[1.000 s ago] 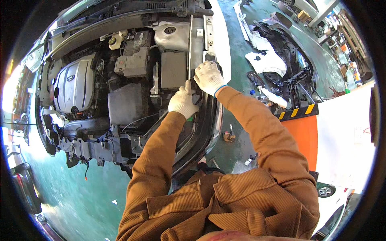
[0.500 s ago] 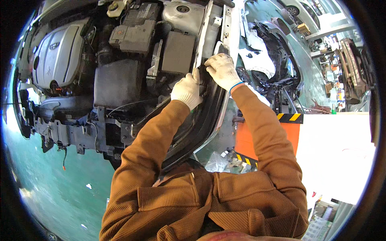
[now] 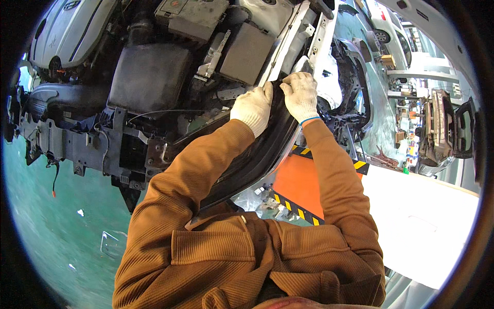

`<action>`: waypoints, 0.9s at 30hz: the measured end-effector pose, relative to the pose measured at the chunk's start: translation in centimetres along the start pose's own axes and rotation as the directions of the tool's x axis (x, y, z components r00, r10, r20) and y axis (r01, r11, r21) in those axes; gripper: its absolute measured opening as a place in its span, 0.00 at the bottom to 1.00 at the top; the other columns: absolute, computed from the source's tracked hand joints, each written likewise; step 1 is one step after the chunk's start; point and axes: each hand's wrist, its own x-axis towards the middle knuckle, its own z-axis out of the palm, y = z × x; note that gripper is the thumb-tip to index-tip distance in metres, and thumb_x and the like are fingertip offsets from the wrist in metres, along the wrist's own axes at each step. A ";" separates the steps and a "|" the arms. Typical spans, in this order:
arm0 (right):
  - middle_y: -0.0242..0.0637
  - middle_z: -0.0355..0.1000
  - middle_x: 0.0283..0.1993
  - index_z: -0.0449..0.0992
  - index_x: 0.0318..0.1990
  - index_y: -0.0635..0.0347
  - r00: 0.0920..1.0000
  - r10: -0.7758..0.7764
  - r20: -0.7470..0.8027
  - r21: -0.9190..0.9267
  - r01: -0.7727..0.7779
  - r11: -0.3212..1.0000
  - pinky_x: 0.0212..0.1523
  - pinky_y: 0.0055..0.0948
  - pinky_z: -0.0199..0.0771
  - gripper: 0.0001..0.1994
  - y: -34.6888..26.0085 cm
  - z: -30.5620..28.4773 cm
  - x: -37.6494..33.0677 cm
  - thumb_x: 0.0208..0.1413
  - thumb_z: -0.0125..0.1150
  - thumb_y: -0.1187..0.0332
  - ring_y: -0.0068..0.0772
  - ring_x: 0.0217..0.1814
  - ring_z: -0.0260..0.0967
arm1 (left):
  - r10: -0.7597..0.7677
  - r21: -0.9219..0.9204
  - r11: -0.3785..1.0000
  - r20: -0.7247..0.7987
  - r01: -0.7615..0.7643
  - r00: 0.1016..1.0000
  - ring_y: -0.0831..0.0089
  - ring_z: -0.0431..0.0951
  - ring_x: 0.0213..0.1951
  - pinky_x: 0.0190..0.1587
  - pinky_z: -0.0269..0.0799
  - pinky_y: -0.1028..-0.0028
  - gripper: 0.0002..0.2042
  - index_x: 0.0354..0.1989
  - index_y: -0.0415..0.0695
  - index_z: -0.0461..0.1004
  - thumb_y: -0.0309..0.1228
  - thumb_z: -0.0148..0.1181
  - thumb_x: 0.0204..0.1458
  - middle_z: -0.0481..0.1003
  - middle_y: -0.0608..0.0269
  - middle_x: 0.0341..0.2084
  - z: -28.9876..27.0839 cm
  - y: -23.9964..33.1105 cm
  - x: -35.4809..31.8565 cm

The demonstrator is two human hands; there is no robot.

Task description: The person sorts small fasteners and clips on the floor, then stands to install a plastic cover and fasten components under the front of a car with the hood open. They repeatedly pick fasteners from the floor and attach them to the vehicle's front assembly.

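Both hands wear white knit gloves and work side by side at the edge of an open engine bay. The left hand is curled over the upper end of a long black plastic trim panel, its fingers folded down onto the panel's edge. The right hand, just beside it and almost touching, grips the same end from the other side, fingers bent around it (whether the thumb is tucked underneath cannot be told). The panel runs from the hands down between the two brown-sleeved forearms toward the person's chest.

Directly beyond the hands stands a white body rail of the car. To the left of the left hand sit a dark rectangular box and, further left, a larger black housing, with the silver engine cover further off still. Below the right forearm lies an orange floor plate edged with yellow-and-black stripes. Off to the right of the right hand, well apart, other stripped car parts stand on the green floor.
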 end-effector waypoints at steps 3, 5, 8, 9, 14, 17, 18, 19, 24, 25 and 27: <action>0.39 0.84 0.53 0.87 0.45 0.56 1.000 -0.025 -0.013 0.009 0.026 1.000 0.73 0.52 0.69 0.07 0.0 -0.4 0.1 0.64 0.73 0.65 0.52 0.65 0.76 | -0.003 -0.017 1.000 -0.024 0.002 1.000 0.53 0.89 0.55 0.56 0.86 0.60 0.23 0.67 0.38 0.66 0.26 0.65 0.66 0.83 0.45 0.53 0.1 -0.2 -0.1; 0.40 0.85 0.54 0.88 0.46 0.57 0.999 -0.024 -0.031 0.140 0.028 0.990 0.72 0.51 0.71 0.08 0.4 -1.1 0.4 0.64 0.72 0.65 0.52 0.65 0.77 | 0.005 -0.002 1.000 -0.043 -0.005 0.999 0.53 0.89 0.55 0.56 0.86 0.60 0.22 0.66 0.38 0.67 0.26 0.64 0.67 0.84 0.46 0.53 0.5 -0.4 -0.1; 0.40 0.86 0.55 0.89 0.48 0.58 1.000 -0.014 -0.004 0.196 0.014 0.980 0.71 0.48 0.74 0.09 0.6 -1.8 0.5 0.65 0.72 0.66 0.52 0.65 0.78 | 0.008 -0.060 0.998 -0.078 -0.013 0.997 0.49 0.89 0.54 0.55 0.87 0.57 0.31 0.70 0.37 0.63 0.25 0.70 0.60 0.84 0.42 0.51 1.2 -0.7 0.1; 0.40 0.86 0.55 0.89 0.47 0.57 1.000 -0.017 0.024 0.187 0.012 0.982 0.72 0.47 0.74 0.09 0.4 -1.8 0.4 0.65 0.72 0.66 0.52 0.65 0.78 | 0.011 -0.068 0.998 -0.095 -0.017 0.995 0.49 0.89 0.54 0.55 0.87 0.57 0.27 0.68 0.37 0.65 0.25 0.68 0.63 0.84 0.43 0.50 1.4 -0.8 0.0; 0.38 0.87 0.50 0.91 0.42 0.56 0.999 0.028 0.039 0.130 -0.033 0.991 0.70 0.51 0.73 0.08 -0.3 -1.2 0.8 0.60 0.76 0.63 0.51 0.62 0.78 | 0.012 -0.103 0.994 -0.103 -0.023 0.995 0.49 0.90 0.51 0.54 0.89 0.56 0.23 0.67 0.36 0.66 0.23 0.64 0.66 0.84 0.43 0.49 1.4 -1.1 0.2; 0.40 0.86 0.47 0.91 0.39 0.57 1.000 0.019 -0.021 0.052 -0.018 0.998 0.69 0.53 0.72 0.08 -0.9 -0.4 0.4 0.60 0.76 0.63 0.54 0.60 0.78 | 0.010 -0.141 0.990 -0.067 -0.020 0.998 0.50 0.91 0.50 0.52 0.90 0.56 0.23 0.68 0.35 0.67 0.23 0.63 0.67 0.84 0.42 0.48 1.1 -1.2 0.4; 0.41 0.86 0.46 0.91 0.39 0.57 0.999 0.029 -0.018 0.004 -0.029 1.000 0.68 0.54 0.73 0.07 -1.0 -0.2 0.4 0.60 0.76 0.64 0.54 0.59 0.78 | 0.007 -0.145 0.989 -0.059 -0.015 0.998 0.50 0.91 0.50 0.52 0.90 0.56 0.23 0.68 0.35 0.67 0.23 0.63 0.67 0.84 0.42 0.48 1.0 -1.3 0.4; 0.43 0.86 0.47 0.91 0.39 0.57 0.999 0.034 -0.015 -0.017 -0.034 0.999 0.69 0.55 0.72 0.07 -1.1 0.0 0.4 0.62 0.74 0.64 0.54 0.60 0.77 | 0.007 -0.156 0.988 -0.077 -0.019 0.997 0.50 0.91 0.49 0.51 0.90 0.56 0.22 0.68 0.35 0.67 0.23 0.62 0.67 0.84 0.42 0.48 1.0 -1.3 0.4; 0.43 0.84 0.52 0.90 0.43 0.55 0.988 0.145 0.058 -0.135 -0.137 0.981 0.74 0.58 0.66 0.09 -1.8 0.5 0.4 0.65 0.72 0.61 0.55 0.66 0.74 | 0.016 -0.152 0.988 -0.137 -0.037 0.990 0.49 0.91 0.49 0.49 0.90 0.56 0.19 0.64 0.35 0.69 0.23 0.61 0.67 0.85 0.42 0.48 1.1 -1.4 -0.1; 0.43 0.84 0.52 0.90 0.43 0.55 0.985 0.165 0.056 -0.154 -0.154 0.976 0.74 0.58 0.66 0.09 -2.0 0.6 0.5 0.65 0.72 0.61 0.56 0.66 0.74 | -0.002 -0.136 0.991 -0.140 -0.017 0.990 0.48 0.91 0.50 0.48 0.90 0.56 0.19 0.65 0.35 0.69 0.24 0.61 0.67 0.85 0.41 0.48 1.2 -1.2 0.0; 0.44 0.84 0.53 0.90 0.44 0.55 0.976 0.213 0.041 -0.216 -0.199 0.956 0.74 0.60 0.67 0.10 -2.7 0.7 0.5 0.66 0.71 0.59 0.56 0.67 0.73 | 0.005 -0.173 0.984 -0.144 -0.031 0.990 0.48 0.91 0.49 0.49 0.90 0.55 0.19 0.65 0.36 0.69 0.24 0.60 0.67 0.85 0.41 0.47 1.3 -1.5 0.1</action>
